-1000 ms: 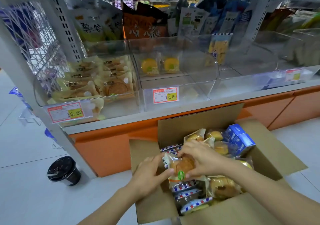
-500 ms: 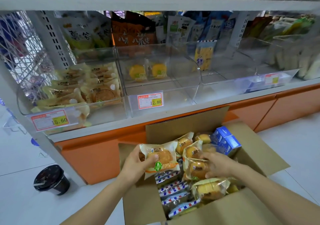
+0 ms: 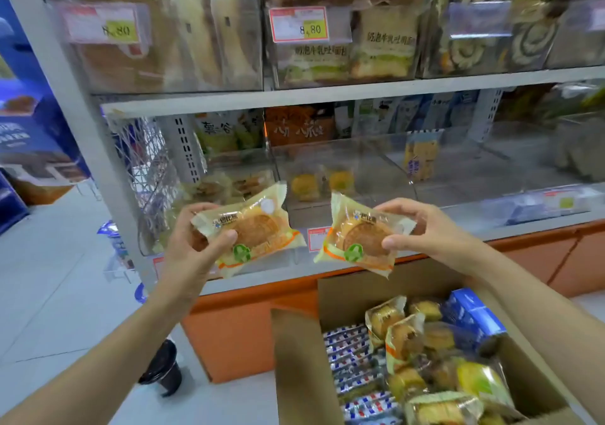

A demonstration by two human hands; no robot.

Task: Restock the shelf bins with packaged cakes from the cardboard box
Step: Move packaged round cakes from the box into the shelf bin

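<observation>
Two packaged cakes, one pinched in each hand's grip: left hand (image 3: 193, 244), right hand (image 3: 422, 228), seemingly before blurred bins.

The clear plastic middle shelf bin (image 3: 343, 175) is nearly bare, with only two yellow round wrapped cakes (image 3: 322, 182) at its back, so its open top gives free passage. The clear left bin (image 3: 226, 182) is crowded with wrapped cakes. The grey metal shelf board (image 3: 327, 95) overhead limits height, and the open brown cardboard box (image 3: 301, 359) stands on the floor just below the bins.
</observation>
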